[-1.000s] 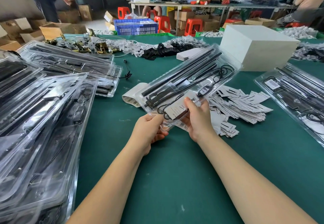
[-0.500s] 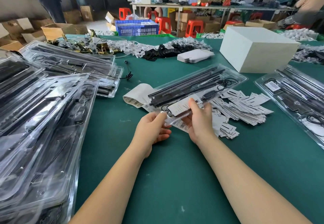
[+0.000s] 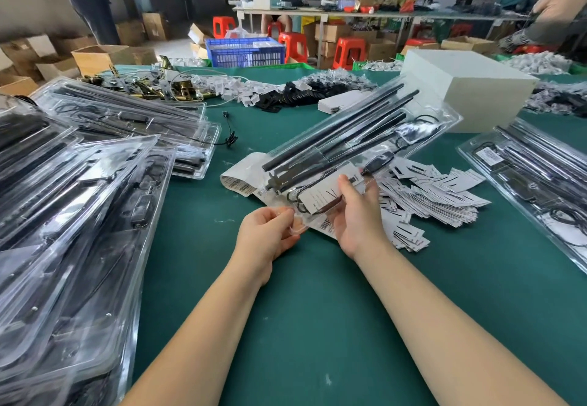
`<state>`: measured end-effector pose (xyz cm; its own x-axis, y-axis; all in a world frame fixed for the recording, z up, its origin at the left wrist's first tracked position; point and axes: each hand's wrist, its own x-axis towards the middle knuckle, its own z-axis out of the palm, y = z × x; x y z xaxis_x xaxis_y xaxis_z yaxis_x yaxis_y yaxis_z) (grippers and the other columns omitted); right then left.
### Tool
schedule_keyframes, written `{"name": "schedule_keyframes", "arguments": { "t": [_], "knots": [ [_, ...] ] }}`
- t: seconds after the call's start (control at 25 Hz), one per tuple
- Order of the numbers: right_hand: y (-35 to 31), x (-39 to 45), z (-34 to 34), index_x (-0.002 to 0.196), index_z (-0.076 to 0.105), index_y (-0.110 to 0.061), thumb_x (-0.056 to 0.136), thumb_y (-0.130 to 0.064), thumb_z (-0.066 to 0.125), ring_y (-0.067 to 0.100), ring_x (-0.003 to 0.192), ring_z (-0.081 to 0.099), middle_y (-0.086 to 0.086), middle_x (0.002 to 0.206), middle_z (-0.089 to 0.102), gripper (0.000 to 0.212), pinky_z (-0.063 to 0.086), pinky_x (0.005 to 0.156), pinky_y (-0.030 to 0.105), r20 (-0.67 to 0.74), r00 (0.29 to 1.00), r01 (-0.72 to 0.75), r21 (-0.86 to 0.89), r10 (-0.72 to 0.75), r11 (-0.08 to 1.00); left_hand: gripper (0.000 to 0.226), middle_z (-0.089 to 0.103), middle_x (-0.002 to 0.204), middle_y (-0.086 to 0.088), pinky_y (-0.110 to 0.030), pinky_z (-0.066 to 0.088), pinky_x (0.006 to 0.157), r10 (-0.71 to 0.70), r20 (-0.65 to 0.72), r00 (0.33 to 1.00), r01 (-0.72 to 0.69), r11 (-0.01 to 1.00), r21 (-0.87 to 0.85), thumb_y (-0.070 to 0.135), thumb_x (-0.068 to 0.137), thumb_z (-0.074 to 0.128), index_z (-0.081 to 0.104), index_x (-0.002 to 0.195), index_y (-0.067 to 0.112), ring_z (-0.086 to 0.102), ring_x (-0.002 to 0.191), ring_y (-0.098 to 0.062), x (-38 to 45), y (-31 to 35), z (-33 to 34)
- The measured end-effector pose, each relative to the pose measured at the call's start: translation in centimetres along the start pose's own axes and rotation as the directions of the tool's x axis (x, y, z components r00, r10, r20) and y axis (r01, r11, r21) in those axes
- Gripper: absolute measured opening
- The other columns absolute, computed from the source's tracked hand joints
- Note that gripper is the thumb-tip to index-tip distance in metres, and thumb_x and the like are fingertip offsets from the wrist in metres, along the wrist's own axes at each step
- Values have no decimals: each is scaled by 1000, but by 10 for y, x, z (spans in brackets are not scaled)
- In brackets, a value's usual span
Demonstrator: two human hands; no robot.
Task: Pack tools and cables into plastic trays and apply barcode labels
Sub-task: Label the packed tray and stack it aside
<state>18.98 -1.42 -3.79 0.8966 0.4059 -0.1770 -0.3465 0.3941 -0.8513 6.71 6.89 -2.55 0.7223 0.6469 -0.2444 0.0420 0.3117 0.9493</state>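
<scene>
Tray (image 3: 359,138) of black rods is tilted up off the table, near end pinched by left hand (image 3: 266,237) and gripped by right hand (image 3: 355,215), likely for labelling.

Both forearms bare up to frame edge, no sleeves in view. Left hand (image 3: 265,235) & right hand (image 3: 357,219): no gloves, rings or watch. Nails short, unpainted.

A packing workshop: cardboard boxes (image 3: 104,57), plastic stools (image 3: 347,51), long worktables (image 3: 317,310).
</scene>
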Motion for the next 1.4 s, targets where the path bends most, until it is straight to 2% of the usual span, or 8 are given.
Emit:
{"name": "schedule_keyframes", "arguments": {
  "t": [0.28, 0.6, 0.76, 0.92, 1.04, 1.2, 1.32, 1.4],
  "knots": [
    [-24, -14, 10, 126, 48, -17, 96, 1, 49, 31, 95, 71, 19, 108, 68, 34, 56, 81, 54, 137, 987, -131, 367, 86, 921, 9, 71, 76, 5, -26, 55, 59, 35, 22, 999, -31, 983, -182, 22, 94, 57, 62, 90, 15, 71, 79, -17, -2, 5, 2],
    [-23, -30, 20, 103, 53, -14, 95, -13, 58, 23, 86, 68, 10, 93, 71, 10, 52, 81, 38, 217, 965, -155, 7, 150, 988, 25, 69, 108, -13, -34, 57, 77, 175, 262, 949, -9, 846, -533, 10, 84, 62, 53, 107, 11, 68, 97, -26, -13, 11, 0],
    [-34, -25, 22, 144, 35, -19, 93, -35, 61, 26, 107, 58, 6, 135, 49, 59, 49, 89, 38, 135, 976, -133, -252, 171, 959, 37, 63, 126, -1, -34, 45, 102, 511, 87, 855, -505, 859, -90, 0, 96, 49, 53, 128, 19, 57, 119, -15, -17, 4, 10],
    [-70, -10, 0, 134, 46, -28, 82, -73, 49, 34, 110, 63, 13, 128, 61, 69, 51, 90, 56, 246, 950, -183, -69, 194, 981, 78, 43, 147, -6, -35, 31, 113, 783, 284, 553, -742, 308, 596, -23, 81, 47, 40, 142, 26, 35, 139, -26, -14, -2, 0],
    [-84, -6, -18, 123, 57, -17, 78, -63, 64, 30, 80, 70, 13, 95, 72, 65, 58, 68, 45, 278, 932, -181, -199, 233, 963, 93, 52, 138, -9, -43, 44, 97, 725, 499, 474, -683, -56, 729, -34, 60, 50, 57, 132, 24, 43, 129, -43, -15, -6, 3],
    [-71, 0, -30, 129, 54, -11, 90, -11, 64, 24, 74, 70, 13, 98, 72, 40, 57, 59, 36, 86, 983, -137, -264, 165, 955, 95, 52, 139, -4, -42, 55, 85, 608, 571, 551, -684, -63, 727, -32, 63, 46, 53, 135, 30, 41, 133, -38, -14, -10, 4],
    [-69, -2, -28, 124, 51, -15, 92, -8, 61, 20, 73, 73, 7, 89, 76, 35, 56, 52, 33, 108, 988, -85, -231, 112, 969, 95, 50, 141, -1, -41, 53, 88, 630, 547, 551, -683, -36, 730, -31, 66, 45, 51, 136, 32, 39, 134, -35, -14, -11, 3],
    [-69, -3, -23, 129, 50, -12, 94, -20, 61, 27, 90, 72, 12, 108, 72, 37, 59, 65, 40, 183, 977, -70, -210, 110, 975, 90, 50, 140, 0, -36, 44, 100, 688, 468, 554, -685, 58, 727, -31, 68, 45, 52, 136, 28, 42, 132, -34, -15, -10, 4]
  ]
}}
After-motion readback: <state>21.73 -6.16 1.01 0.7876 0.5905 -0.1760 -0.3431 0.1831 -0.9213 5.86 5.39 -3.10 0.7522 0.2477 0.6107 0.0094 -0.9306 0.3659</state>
